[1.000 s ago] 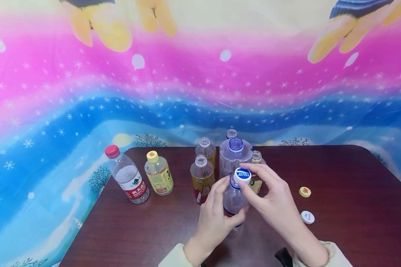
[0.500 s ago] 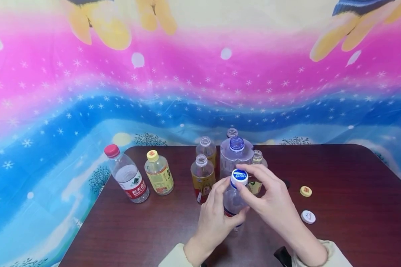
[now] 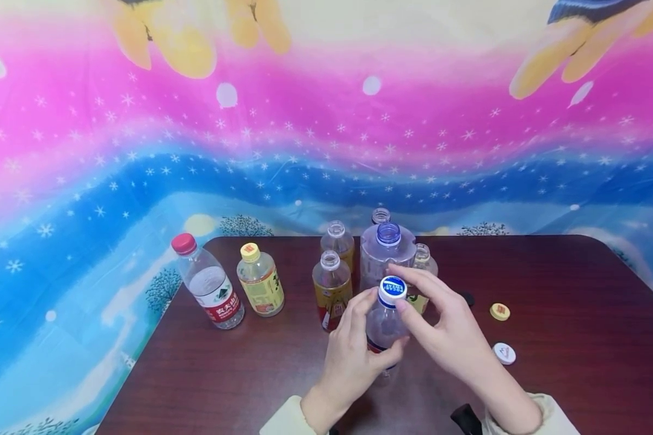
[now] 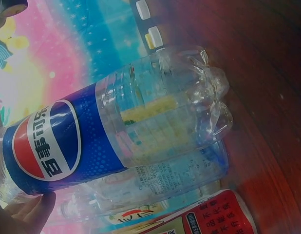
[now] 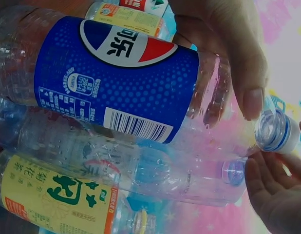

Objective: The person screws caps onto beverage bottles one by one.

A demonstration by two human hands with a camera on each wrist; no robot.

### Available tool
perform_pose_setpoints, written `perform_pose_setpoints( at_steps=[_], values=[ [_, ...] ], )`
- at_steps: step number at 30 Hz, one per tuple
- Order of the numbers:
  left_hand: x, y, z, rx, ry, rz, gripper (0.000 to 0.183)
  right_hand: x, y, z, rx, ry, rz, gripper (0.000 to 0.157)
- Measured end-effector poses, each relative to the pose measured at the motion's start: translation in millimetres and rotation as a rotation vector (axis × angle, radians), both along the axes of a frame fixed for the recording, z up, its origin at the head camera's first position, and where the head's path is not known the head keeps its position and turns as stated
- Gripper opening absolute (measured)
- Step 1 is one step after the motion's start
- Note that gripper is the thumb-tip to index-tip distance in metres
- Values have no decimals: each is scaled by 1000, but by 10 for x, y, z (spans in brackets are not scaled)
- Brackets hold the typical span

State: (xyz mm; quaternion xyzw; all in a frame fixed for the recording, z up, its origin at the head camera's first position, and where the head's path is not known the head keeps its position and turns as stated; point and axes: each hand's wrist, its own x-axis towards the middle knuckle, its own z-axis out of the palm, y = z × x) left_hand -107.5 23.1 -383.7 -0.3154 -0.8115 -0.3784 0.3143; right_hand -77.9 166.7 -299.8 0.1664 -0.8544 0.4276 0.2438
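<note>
A clear Pepsi bottle (image 3: pixel 383 326) with a blue label stands in front of me. My left hand (image 3: pixel 348 350) grips it around the upper body, thumb on the near side. On its mouth sits a white cap (image 3: pixel 393 290) with a blue Pocari Sweat print. My right hand (image 3: pixel 448 329) pinches this cap between thumb and forefinger. The right wrist view shows the neck threads (image 5: pixel 272 129) below the cap, with the left thumb (image 5: pixel 252 100) against the shoulder. In the left wrist view the bottle's label (image 4: pixel 63 139) and ribbed base fill the middle.
Uncapped bottles crowd behind, including a large purplish bottle (image 3: pixel 387 251) and a brown-labelled one (image 3: pixel 332 296). At left stand a red-capped water bottle (image 3: pixel 212 290) and a yellow-capped tea bottle (image 3: pixel 261 284). A yellow cap (image 3: pixel 499 312) and a white cap (image 3: pixel 504 353) lie at right.
The print on the pinched cap has turned, and the cap sits slightly lower in view. The left hand keeps its grip on the bottle. A dark cap behind the right hand has come into view.
</note>
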Motion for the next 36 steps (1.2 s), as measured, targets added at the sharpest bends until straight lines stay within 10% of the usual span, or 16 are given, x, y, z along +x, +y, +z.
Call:
perform_pose_setpoints(
  at_steps=[36],
  values=[
    [4,4,0,8,-29,-7,81,-20,11,-69,-73,-43,-14,39]
  ],
)
